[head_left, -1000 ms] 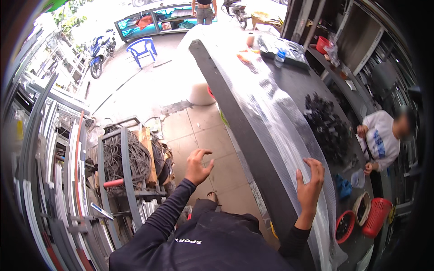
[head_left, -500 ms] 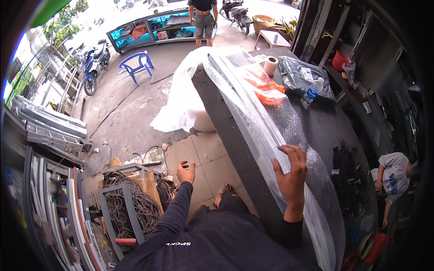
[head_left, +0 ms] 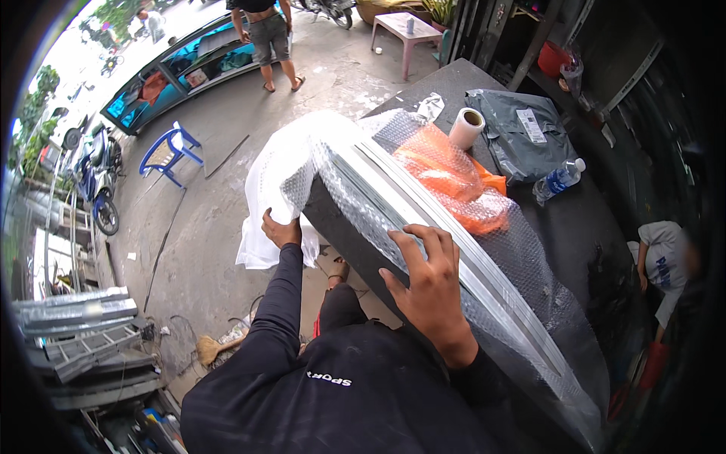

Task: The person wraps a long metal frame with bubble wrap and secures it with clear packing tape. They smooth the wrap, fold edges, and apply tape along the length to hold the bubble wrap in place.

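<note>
A bundle of long silver metal profiles [head_left: 446, 227] lies lengthwise on a dark table [head_left: 344, 219], on a sheet of clear bubble wrap [head_left: 556, 318]. The white part of the wrap hangs over the table's left edge. My left hand [head_left: 281, 228] is closed on this hanging wrap, its fingertips partly hidden. My right hand [head_left: 431, 291] is open, fingers spread and bent, at the near edge of the profiles, fingertips on or just above the wrap there. Orange plastic [head_left: 439, 159] shows beside the profiles, partly beneath the wrap.
Beyond the orange plastic are a film roll [head_left: 466, 127], a grey plastic parcel [head_left: 522, 136] and a water bottle [head_left: 558, 181]. A blue chair [head_left: 170, 155] stands on the floor. One person [head_left: 268, 38] stands by a glass-sided cabinet; another [head_left: 662, 257] is at the right.
My left hand has moved from empty air forward to the hanging wrap and closed on it. My right hand has come off the top of the profiles to their near edge. The view has shifted.
</note>
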The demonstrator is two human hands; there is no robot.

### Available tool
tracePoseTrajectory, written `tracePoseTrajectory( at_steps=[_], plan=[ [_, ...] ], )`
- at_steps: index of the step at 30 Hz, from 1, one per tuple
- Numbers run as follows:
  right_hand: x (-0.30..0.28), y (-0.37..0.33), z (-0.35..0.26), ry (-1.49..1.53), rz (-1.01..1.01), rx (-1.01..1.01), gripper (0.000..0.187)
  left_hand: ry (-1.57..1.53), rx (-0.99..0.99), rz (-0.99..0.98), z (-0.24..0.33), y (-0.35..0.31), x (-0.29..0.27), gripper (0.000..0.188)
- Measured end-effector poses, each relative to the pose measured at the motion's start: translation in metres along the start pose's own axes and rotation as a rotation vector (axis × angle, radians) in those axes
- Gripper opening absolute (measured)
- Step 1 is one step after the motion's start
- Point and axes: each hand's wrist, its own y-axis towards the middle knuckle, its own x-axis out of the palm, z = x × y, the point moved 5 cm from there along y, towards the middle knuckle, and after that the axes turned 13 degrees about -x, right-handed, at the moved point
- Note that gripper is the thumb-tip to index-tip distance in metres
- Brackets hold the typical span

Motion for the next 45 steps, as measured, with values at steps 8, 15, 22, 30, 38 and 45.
tracePoseTrajectory(
  at_steps=[8,15,22,30,38,45],
  plan=[
    [0.072,0.097,0.019,-0.115,-0.114,0.163,0.038,-0.341,0.392,0.060,0.121,0.218,-0.049,0.023],
    [0.064,0.106,0.014,-0.139,-0.040,0.217,0.030,-0.045,0.979,-0.310,0.422,0.365,-0.050,0.034],
    [0.072,0.106,0.014,-0.299,-0.040,0.229,0.030,0.391,1.259,-0.311,0.606,0.406,0.051,0.042],
    [0.041,0.117,0.076,-0.160,0.154,0.458,0.015,0.726,1.190,0.023,0.599,0.345,0.182,0.095],
    [0.050,0.111,0.037,-0.281,0.013,0.189,0.028,-0.358,1.308,-0.779,0.311,0.169,0.021,0.087],
    [0.050,0.101,0.063,-0.251,0.015,0.274,0.015,-0.264,1.233,-0.866,0.333,0.203,0.093,0.018]
  ],
)
